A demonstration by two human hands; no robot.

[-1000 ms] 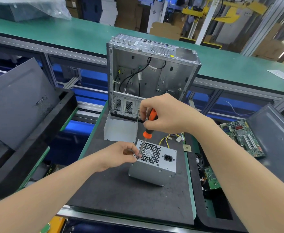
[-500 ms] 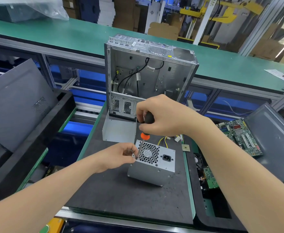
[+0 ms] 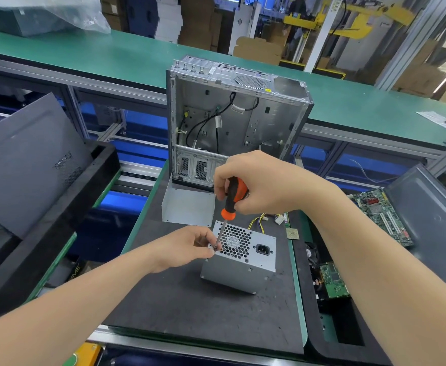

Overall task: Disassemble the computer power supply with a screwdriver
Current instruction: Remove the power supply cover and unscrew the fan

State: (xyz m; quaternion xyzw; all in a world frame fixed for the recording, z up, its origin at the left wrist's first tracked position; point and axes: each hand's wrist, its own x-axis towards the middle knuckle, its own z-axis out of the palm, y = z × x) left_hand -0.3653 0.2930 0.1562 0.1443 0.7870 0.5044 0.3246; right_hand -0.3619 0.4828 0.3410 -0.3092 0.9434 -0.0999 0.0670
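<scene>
The supply (image 3: 239, 268), a grey metal box, sat on the black mat (image 3: 190, 313) of the tabletop, its face turned up with a honeycomb fan grille on the left and a black power socket on the right. Yellow and black wires (image 3: 256, 220) trailed from behind it to a white plug. The screwdriver (image 3: 232, 196) stood nearly upright over the face's left edge, its tip down beside the grille. The right grip (image 3: 259, 183) came in from the right, wrist raised, its fingers clenched round the black and orange handle from above. The left grip (image 3: 187, 249) reached in from the lower left, forearm low over the mat, thumb and fingertips pinching the shaft just at its tip against the supply's left corner; whether a screw sat under them could not be told. Just behind the supply lay a bent grey plate (image 3: 187, 204), and behind that stood the open case (image 3: 243, 120), upright, with black cables hanging inside. A small square chip (image 3: 292, 234) lay near the mat's right edge. A black bin (image 3: 322, 347) on the right held a green circuit board (image 3: 333, 281); farther right lay a motherboard (image 3: 383, 215) beside a grey panel (image 3: 428, 220). On the left, a black tray (image 3: 58, 215) held another grey panel (image 3: 23, 159), tilted.
</scene>
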